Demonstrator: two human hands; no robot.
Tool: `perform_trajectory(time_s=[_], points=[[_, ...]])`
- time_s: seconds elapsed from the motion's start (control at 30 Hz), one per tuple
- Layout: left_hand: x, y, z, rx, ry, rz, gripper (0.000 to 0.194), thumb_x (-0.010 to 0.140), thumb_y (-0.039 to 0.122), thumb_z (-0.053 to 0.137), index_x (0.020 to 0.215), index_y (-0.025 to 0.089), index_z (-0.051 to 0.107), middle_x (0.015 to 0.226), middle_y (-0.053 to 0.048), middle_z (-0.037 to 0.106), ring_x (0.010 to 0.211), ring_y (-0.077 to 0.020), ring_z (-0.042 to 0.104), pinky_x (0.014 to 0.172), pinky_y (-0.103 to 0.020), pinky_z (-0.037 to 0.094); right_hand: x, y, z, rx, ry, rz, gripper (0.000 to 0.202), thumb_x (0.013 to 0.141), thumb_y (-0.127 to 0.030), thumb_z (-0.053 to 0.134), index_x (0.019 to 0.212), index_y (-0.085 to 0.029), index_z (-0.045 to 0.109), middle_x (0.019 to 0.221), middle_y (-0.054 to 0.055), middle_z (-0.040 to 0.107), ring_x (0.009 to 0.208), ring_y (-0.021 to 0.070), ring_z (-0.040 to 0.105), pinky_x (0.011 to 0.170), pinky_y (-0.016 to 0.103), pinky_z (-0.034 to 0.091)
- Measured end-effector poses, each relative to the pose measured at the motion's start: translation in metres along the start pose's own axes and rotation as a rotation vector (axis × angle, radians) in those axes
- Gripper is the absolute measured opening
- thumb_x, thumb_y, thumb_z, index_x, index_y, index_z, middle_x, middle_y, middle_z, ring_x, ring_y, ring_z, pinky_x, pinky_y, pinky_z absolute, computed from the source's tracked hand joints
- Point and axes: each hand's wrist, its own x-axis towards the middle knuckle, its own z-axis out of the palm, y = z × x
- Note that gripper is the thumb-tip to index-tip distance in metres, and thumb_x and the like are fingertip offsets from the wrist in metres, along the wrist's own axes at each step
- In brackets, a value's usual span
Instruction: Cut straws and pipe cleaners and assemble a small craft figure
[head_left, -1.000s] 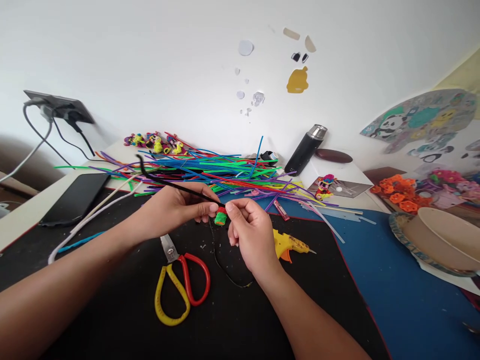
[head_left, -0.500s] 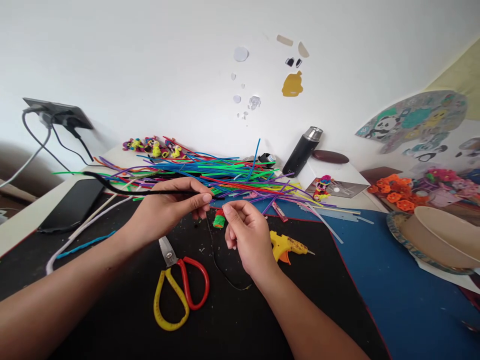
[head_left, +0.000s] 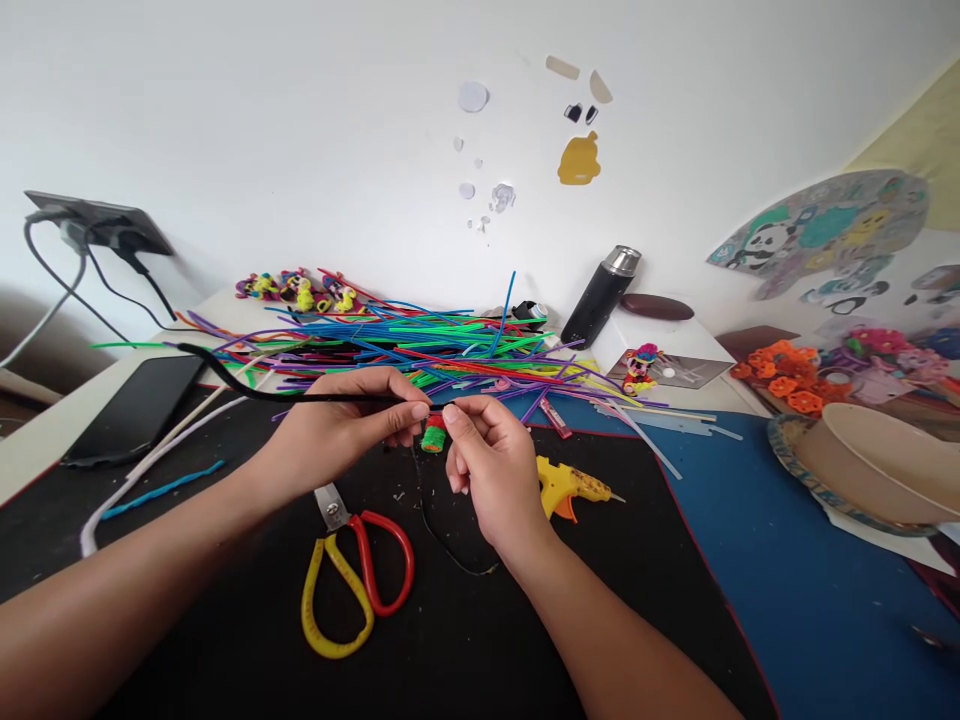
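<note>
The far end of the black stem (head_left: 300, 397) is hidden at the meeting fingertips, and the upper part of the red-and-green coil (head_left: 433, 438) is partly covered. The stem is gripped by the left hand (head_left: 360, 415); just below its end, between both hands, the coil is pinched by the right hand (head_left: 491, 450). The worktop (head_left: 45, 440) is cut off at its near edge; near its back edge, below a white wall (head_left: 300, 120), coloured stems (head_left: 420, 340) are heaped.
</note>
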Motion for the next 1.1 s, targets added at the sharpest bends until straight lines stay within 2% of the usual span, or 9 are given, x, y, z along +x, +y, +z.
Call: perform_trajectory(time_s=[0.27,0.53,0.83,0.93,1.1], points=[[-0.001,-0.002,0.002,0.016,-0.022,-0.017,0.042,0.088,0.059,0.091,0.087,0.018,0.080,0.072,-0.004,0.076,0.065,-0.0157,0.069,0.063,-0.026,0.061,0.000,0.002,-0.001,0.017,0.018,-0.028,0.033,0.090,-0.052,0.085,0.093,-0.022,0.070,0.053,-0.011,0.050,0.038,0.0086,0.047,0.038,0.021,0.035],[0.001,-0.002,-0.001,0.035,-0.026,-0.045,0.047,0.085,0.063,0.091,0.083,0.018,0.080,0.072,-0.004,0.076,0.064,-0.0153,0.068,0.062,-0.025,0.059,-0.004,-0.006,0.000,-0.091,0.000,-0.123,0.027,0.095,-0.045,0.080,0.088,-0.024,0.065,0.053,-0.012,0.050,0.038,0.0082,0.045,0.040,0.022,0.032],[0.009,0.005,-0.012,-0.012,-0.079,-0.188,0.053,0.077,0.064,0.096,0.072,0.016,0.076,0.066,-0.005,0.075,0.056,-0.0137,0.063,0.053,-0.024,0.052,-0.007,-0.002,-0.001,-0.234,-0.037,-0.147,0.023,0.097,-0.043,0.073,0.086,-0.026,0.062,0.052,-0.012,0.045,0.041,0.0102,0.039,0.044,0.026,0.029],[0.008,0.011,-0.013,0.047,-0.067,-0.183,0.049,0.076,0.061,0.096,0.069,0.016,0.077,0.066,-0.005,0.075,0.056,-0.0140,0.062,0.055,-0.024,0.052,-0.008,-0.002,0.000,-0.296,-0.055,-0.136,0.022,0.098,-0.040,0.071,0.084,-0.026,0.060,0.053,-0.011,0.043,0.045,0.0114,0.039,0.048,0.027,0.030],[0.000,0.013,-0.013,0.331,-0.010,-0.078,0.043,0.085,0.061,0.086,0.082,0.019,0.086,0.075,-0.005,0.081,0.068,-0.0192,0.070,0.063,-0.027,0.052,-0.009,-0.004,0.000,-0.500,-0.112,-0.191,0.017,0.093,-0.030,0.068,0.077,-0.025,0.062,0.055,-0.010,0.043,0.050,0.0118,0.038,0.055,0.028,0.031]])
